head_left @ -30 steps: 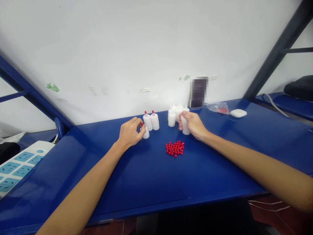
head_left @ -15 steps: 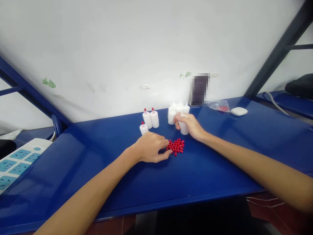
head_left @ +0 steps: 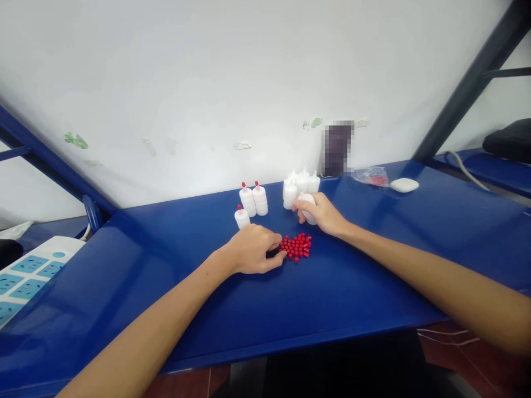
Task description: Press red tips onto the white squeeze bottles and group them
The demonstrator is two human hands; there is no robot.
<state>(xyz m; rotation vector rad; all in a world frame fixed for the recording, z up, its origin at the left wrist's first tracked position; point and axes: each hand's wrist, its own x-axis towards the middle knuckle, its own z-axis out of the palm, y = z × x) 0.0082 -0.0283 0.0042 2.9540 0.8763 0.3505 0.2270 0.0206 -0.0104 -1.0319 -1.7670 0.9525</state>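
Note:
My left hand (head_left: 254,250) rests on the blue table (head_left: 207,309), its fingertips pinched at the left edge of a pile of small red caps (head_left: 296,246). My right hand (head_left: 321,213) is closed around a small white bottle (head_left: 307,202) with no cap, tilted, just behind the pile. Three white bottles with red caps (head_left: 250,202) stand behind my left hand. A cluster of uncapped white bottles (head_left: 299,184) stands next to my right hand.
A white power strip (head_left: 25,273) lies at the far left. Against the wall stands a dark blurred object (head_left: 337,149), beside it a clear plastic bag (head_left: 370,177) and a small white case (head_left: 404,185). A dark frame post (head_left: 468,83) rises at right.
My left hand let go of a capped bottle beside the other two and moved right to the red caps. My right hand tilted its white bottle and drew it slightly nearer.

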